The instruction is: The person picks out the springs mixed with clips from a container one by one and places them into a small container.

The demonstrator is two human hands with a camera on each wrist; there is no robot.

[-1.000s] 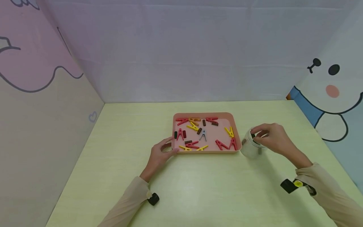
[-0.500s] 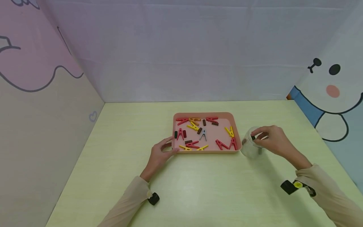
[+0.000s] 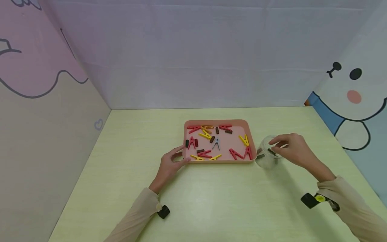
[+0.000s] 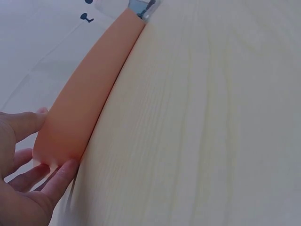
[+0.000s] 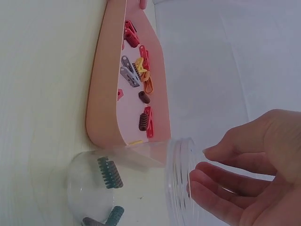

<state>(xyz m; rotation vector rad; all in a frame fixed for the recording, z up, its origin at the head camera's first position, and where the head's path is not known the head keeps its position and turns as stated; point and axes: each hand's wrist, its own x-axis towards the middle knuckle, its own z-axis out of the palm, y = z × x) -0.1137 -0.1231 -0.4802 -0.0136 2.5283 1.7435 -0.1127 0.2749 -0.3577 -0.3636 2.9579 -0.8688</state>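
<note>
A pink tray (image 3: 220, 162) holds several red, yellow and dark clips and one grey clip (image 3: 216, 144). My left hand (image 3: 171, 163) holds the tray's near-left corner, thumb on the front rim and fingers on the left rim; in the left wrist view the left hand (image 4: 23, 183) touches the tray (image 4: 89, 103). A clear jar (image 3: 266, 158) stands just right of the tray. My right hand (image 3: 276, 144) hovers over its mouth with loose fingers and holds nothing. In the right wrist view the right hand (image 5: 225, 183) sits beside the jar (image 5: 136, 188), a dark clip (image 5: 110, 172) inside it.
The yellow-green table (image 3: 211, 201) is walled in by a pale back panel and cartoon-printed side panels. Black wrist-worn devices sit at my left cuff (image 3: 163, 211) and right cuff (image 3: 311, 199). Two more dark clips (image 5: 113, 216) lie at the jar's bottom.
My right hand pinched a dark clip at the jar's mouth; now its fingers have let go and the clip is inside the jar. The left hand has stayed on the tray.
</note>
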